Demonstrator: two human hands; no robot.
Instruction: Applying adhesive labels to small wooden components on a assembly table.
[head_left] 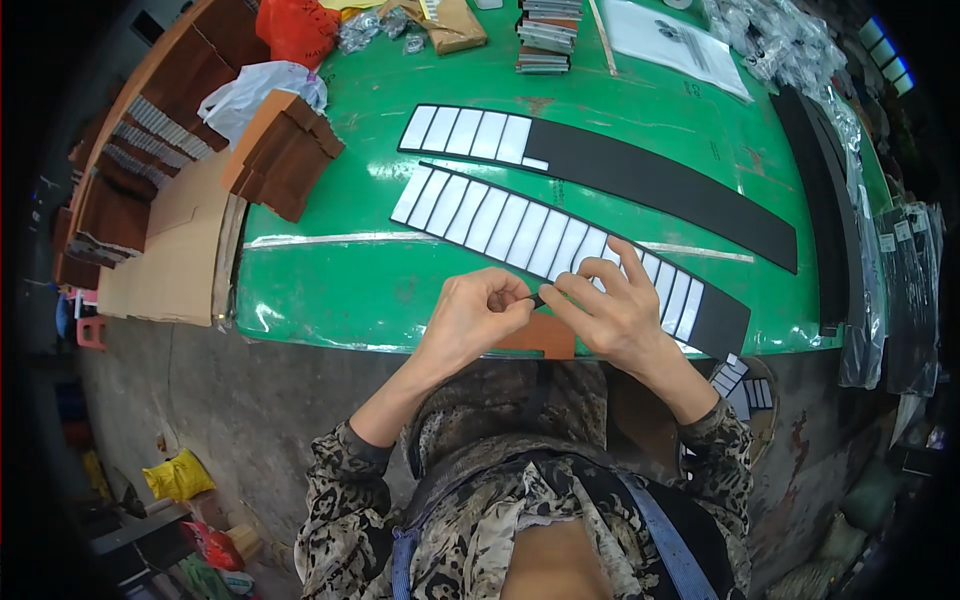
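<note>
My left hand is closed in a pinch near the table's front edge. Facing it, my right hand pinches too, its other fingers curled and raised over the nearer strip. A small dark piece spans the gap between both sets of fingertips; its kind is too small to make out. Just beyond lies a long black strip covered in a row of white rectangles. Farther back, a second black strip has white rectangles only at its left end. Beneath my hands, a brown flat piece shows at the table edge.
The table has a green cover. At left stand stacked brown pieces, a white plastic bag and a red bag. A stack of thin pieces is at the back. Long black strips line the right side.
</note>
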